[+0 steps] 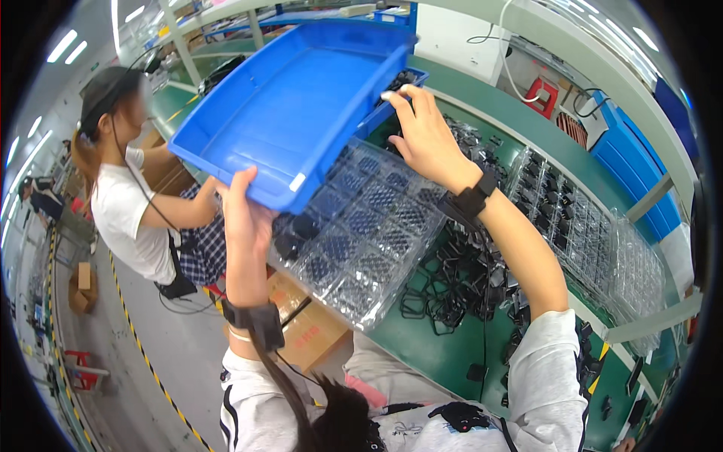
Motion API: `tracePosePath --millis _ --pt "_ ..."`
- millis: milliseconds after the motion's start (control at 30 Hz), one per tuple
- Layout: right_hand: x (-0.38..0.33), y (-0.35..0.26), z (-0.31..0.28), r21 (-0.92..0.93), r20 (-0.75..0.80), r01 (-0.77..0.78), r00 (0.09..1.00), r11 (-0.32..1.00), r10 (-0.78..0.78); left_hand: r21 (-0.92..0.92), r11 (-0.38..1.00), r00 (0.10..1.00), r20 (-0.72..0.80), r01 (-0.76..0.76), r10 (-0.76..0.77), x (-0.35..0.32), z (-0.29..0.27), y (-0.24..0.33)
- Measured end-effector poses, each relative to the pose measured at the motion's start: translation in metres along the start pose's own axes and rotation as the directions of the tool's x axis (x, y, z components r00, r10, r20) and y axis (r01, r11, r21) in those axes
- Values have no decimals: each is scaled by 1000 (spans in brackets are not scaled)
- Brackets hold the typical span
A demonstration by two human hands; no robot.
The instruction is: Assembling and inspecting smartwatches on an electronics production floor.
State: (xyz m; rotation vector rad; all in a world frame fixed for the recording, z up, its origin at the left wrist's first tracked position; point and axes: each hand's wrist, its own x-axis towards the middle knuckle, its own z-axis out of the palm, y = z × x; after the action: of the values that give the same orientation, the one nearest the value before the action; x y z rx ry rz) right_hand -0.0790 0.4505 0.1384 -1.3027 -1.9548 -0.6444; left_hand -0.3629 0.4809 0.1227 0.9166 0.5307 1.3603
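A: What do the hands grip?
B: The left hand (242,211) clasps the near rim of the raised, tilted blue bin (290,105). The right hand (423,132), fingers spread, presses its far edge.
A: Underneath?
B: A clear tray (369,226), above the green bench (444,346).

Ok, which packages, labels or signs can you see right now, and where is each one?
White label: small slanted rectangle on the blue bin's near rim.
Cardboard box: brown, on the floor beside the green bench, under the clear blister tray.
Smaller cardboard box: brown, far left on the floor.
No screens or signs.
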Motion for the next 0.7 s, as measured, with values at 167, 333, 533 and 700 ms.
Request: tracePosePath --millis 167,333,533,700 --pt "-7 100 29 81 256 -240 943 968 212 132 986 990 -86 -99 111 80 1 -25" --pt "4 151 87 130 565 -268 811 955 151 112 984 981 -122 -139 152 111 -23 -45" --pt "19 184 158 62 609 -245 777 967 158 68 962 952 -137 -265 272 120 -44 -76" --pt "21 200 192 96 634 -233 764 968 121 63 968 945 -212 -242 250 117 -52 -75"
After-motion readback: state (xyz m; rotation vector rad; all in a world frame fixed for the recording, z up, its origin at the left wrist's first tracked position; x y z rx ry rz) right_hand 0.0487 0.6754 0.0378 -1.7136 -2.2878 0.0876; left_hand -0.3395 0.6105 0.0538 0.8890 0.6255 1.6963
